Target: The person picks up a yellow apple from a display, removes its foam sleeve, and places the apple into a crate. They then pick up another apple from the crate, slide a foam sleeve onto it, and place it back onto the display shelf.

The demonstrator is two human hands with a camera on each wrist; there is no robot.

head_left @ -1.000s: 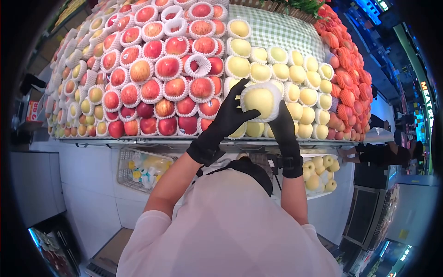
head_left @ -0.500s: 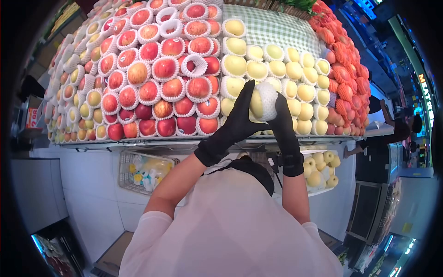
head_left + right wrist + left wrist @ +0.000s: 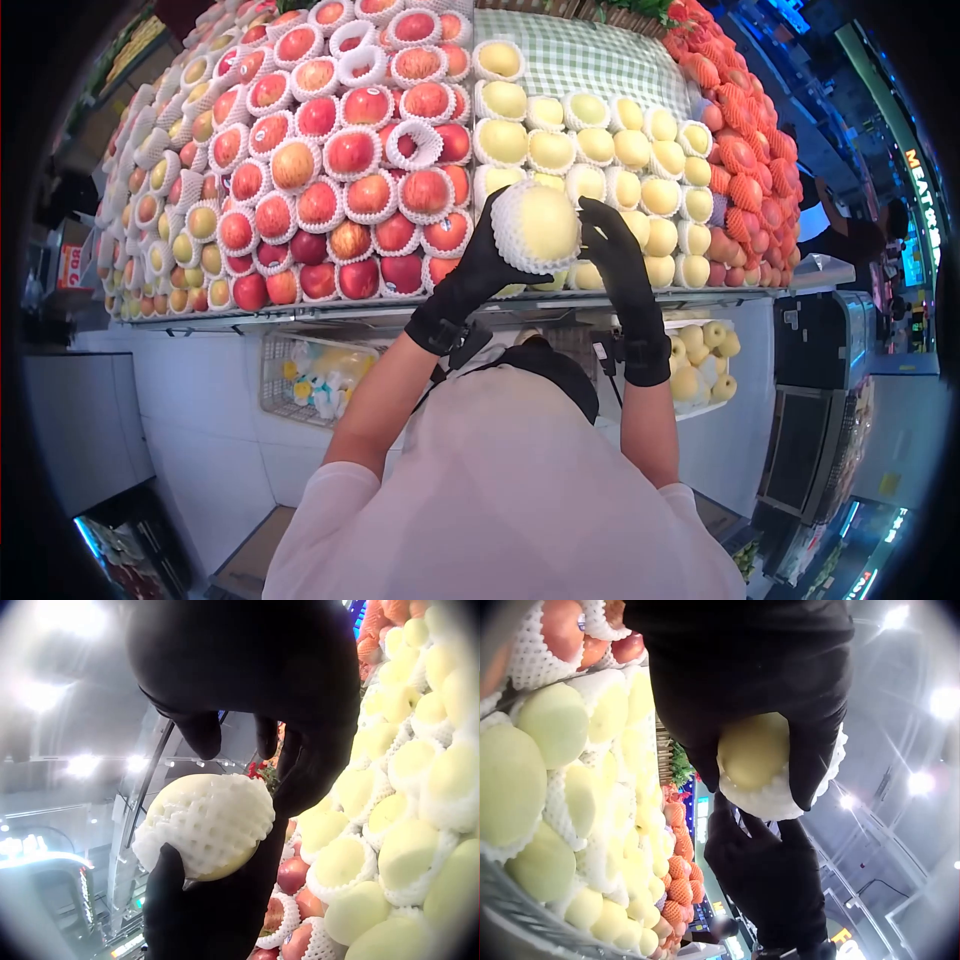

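My black-gloved left hand (image 3: 476, 268) grips a pale yellow pear (image 3: 550, 230), thumb and fingers curled round its side. A white foam net sleeve (image 3: 508, 232) wraps the pear on the left in the head view. Just to the pear's right, my gloved right hand (image 3: 620, 262) hovers with loosely bent fingers. A gap shows between it and the sleeved pear (image 3: 214, 821) in the right wrist view. Behind both hands, rows of yellow pears (image 3: 632, 150) in foam sleeves slope upward.
Red apples (image 3: 351, 153) in foam sleeves fill the display's left side. Fruit in orange-red nets (image 3: 745, 160) is heaped at right. Green checked cloth (image 3: 600, 65) lies behind the pears. Below the display's front rail stand a crate (image 3: 290, 400) of packaging and a tray of pears (image 3: 705, 350).
Over the last second the pear was turned between both hands, and its sleeve now faces left. My right hand has come off the pear and moved slightly right, while my left keeps hold.
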